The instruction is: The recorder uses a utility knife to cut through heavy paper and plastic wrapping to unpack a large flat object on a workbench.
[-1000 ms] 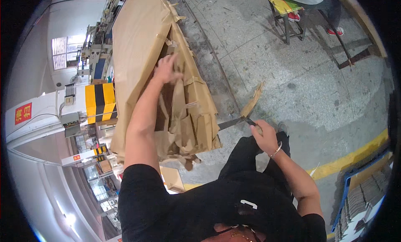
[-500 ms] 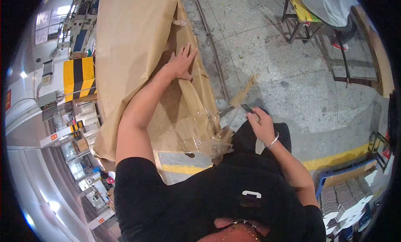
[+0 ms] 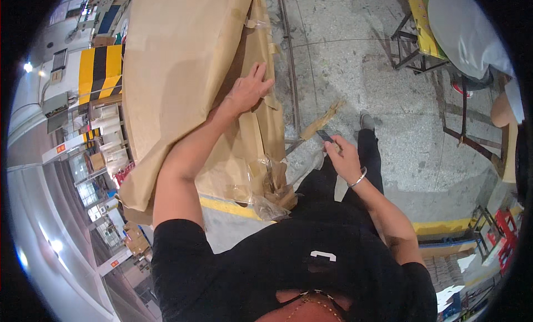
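Head view shows a large pack in brown paper (image 3: 166, 72), which lies under the left forearm and reaches far ahead of it. The left hand (image 3: 248, 95) has its fingers spread, and it lies over the opening between the top sheet (image 3: 216, 72) and the side flap (image 3: 265, 125); whether it also grips the paper, I cannot tell. The right hand (image 3: 344, 156) is well apart from the pack and pinches a dark flat tool (image 3: 324, 135) between thumb and fingers. Just beyond this tool is a torn brown strip (image 3: 322, 121); if the two are touching, I cannot tell.

As I judge, the wrapping is partly opened: the side beside the left hand is loose, and crumpled clear tape (image 3: 262, 172) hangs at the corner nearer to the body. The top sheet is not yet removed, and it covers most of the pack to the left of this hand.
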`<state>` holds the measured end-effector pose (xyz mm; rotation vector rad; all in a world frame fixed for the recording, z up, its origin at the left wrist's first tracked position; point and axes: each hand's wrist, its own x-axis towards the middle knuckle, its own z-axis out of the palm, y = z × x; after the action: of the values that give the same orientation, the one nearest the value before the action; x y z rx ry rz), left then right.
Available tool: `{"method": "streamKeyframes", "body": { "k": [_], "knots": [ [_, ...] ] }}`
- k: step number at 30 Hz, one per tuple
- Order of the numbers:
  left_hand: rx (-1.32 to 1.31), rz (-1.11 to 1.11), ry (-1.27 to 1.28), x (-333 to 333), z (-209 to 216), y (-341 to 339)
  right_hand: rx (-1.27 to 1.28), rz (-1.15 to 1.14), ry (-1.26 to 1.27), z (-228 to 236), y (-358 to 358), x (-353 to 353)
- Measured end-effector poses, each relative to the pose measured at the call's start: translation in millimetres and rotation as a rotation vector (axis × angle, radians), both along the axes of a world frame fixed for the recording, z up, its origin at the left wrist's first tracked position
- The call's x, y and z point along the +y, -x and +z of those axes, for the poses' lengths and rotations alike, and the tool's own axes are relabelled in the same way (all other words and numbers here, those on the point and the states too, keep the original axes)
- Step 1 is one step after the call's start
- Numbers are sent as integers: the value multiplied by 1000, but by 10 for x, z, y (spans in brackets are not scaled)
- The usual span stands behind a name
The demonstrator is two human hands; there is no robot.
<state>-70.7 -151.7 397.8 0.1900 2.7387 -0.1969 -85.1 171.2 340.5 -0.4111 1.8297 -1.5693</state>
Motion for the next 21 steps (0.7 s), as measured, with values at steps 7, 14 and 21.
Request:
{"method": "streamKeyframes", "body": {
  "k": [7,14,21],
  "knots": [
    [54,149,26,-12,194,-41,45,245,-134,-65,467,-156],
    [143,168,-40,-2,256,-39,70,300,97,-41,741,-896],
    [153,252,10,87,193,5,83,367,23,-725,1121,-2036]
  ]
}}
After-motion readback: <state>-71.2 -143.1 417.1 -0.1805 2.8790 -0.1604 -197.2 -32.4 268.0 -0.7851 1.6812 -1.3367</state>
